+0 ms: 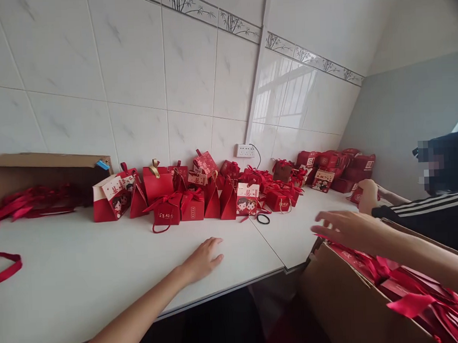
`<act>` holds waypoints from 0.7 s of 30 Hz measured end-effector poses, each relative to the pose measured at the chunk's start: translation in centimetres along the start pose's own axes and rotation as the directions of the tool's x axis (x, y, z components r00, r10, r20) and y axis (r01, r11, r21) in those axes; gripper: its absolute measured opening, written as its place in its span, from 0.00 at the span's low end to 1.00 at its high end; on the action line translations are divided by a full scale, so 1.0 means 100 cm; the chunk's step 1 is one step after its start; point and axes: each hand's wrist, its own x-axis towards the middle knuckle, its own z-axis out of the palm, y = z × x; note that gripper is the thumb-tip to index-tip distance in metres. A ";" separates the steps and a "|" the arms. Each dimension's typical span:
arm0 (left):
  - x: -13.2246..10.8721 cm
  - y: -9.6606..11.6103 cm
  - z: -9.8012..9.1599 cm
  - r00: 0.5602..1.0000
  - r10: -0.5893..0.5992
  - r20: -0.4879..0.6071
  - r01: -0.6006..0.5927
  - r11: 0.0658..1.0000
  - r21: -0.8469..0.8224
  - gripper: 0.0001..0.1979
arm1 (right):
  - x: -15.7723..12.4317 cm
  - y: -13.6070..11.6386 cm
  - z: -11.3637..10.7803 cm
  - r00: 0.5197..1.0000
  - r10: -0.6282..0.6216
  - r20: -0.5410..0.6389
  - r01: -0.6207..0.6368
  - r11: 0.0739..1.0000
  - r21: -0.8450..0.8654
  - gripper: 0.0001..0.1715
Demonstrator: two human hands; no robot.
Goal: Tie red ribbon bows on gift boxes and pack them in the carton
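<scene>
My left hand (202,261) rests on the white table (86,276), holding nothing, with its fingers a little curled and thumb apart. Over the near left corner of an open cardboard box (330,288) is my right hand (338,227), fingers stretched and parted, nothing seen in them. That box is full of red gift boxes with ribbons (402,285). In front of my left hand stands a row of red gift boxes, among them a ribbon-tied one (192,208), a tent-shaped one (227,201) and one printed with cartoon figures (247,201).
Another cardboard box (44,160) at the left holds red ribbons (38,198). A black ring (262,219) lies by the row. More red packages (330,160) are piled at the far right, near a co-worker's hand (368,194). A power socket (245,150) is on the tiled wall.
</scene>
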 end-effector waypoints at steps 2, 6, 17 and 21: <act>0.009 -0.014 -0.002 0.998 -0.024 -0.063 0.022 0.999 -0.034 0.20 | 0.042 -0.023 0.004 0.984 -0.087 0.156 0.082 0.996 0.039 0.17; 0.031 -0.032 -0.005 0.983 -0.088 -0.159 0.070 0.991 -0.115 0.18 | 0.124 -0.064 0.032 0.985 -0.063 0.161 0.044 0.992 0.117 0.14; 0.035 -0.045 -0.015 0.969 -0.137 -0.206 0.102 0.980 -0.173 0.15 | 0.226 -0.082 0.101 0.977 0.194 -0.093 -0.142 0.905 0.400 0.17; 0.034 -0.045 -0.011 0.972 -0.117 -0.204 0.088 0.985 -0.148 0.14 | 0.229 -0.066 0.091 0.967 0.193 -0.168 -0.074 0.838 0.540 0.06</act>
